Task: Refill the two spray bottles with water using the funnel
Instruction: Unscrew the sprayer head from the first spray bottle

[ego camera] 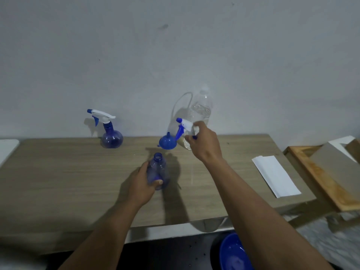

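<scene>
My left hand (141, 183) grips an uncapped blue spray bottle (158, 170) standing upright at the middle of the table, its neck open. My right hand (204, 143) holds that bottle's white and blue spray head (184, 124) up in the air, with its thin tube curving upward behind it. A blue funnel (167, 142) lies on the table just left of my right hand. Behind it stands a clear water bottle (200, 110). A second blue spray bottle (111, 136), with its spray head on, stands at the back left.
The wooden table (68, 178) stands against a white wall. A folded white paper (275, 176) lies at the right. A wooden frame with cardboard (319, 172) leans off the right end. A blue basin (233, 252) sits on the floor below the front edge.
</scene>
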### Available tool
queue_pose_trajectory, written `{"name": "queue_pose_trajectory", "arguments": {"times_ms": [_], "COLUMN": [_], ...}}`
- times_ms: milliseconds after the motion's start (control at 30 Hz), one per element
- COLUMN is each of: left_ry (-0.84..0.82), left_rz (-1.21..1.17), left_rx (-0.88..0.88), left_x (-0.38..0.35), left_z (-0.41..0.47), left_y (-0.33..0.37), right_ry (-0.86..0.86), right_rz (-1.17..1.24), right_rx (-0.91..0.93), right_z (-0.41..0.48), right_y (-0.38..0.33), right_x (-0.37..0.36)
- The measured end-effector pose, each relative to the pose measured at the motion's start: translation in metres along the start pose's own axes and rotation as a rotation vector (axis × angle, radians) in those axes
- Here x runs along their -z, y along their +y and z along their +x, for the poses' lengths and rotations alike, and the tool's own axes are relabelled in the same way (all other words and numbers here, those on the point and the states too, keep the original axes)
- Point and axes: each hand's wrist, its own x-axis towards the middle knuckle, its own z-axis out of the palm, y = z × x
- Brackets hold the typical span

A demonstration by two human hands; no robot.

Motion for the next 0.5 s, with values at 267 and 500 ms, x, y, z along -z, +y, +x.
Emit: {"name": "queue_pose_trajectory", "arguments": {"times_ms": [267, 500], "left_ry": [0.040, 0.059], "left_rz": [0.039, 0.095], "left_rx": [-0.030, -0.051], "left_x": [0.001, 0.004], "left_z": [-0.002, 0.000], "left_y": [0.002, 0.000], "right_ry": [-0.279, -0.338], "right_rz": [-0.226, -0.195], "right_rx": [-0.226, -0.231], "right_z": [-0.014, -0.025], "right_y": [0.071, 0.085], "right_x": [-0.066, -0.099]}}
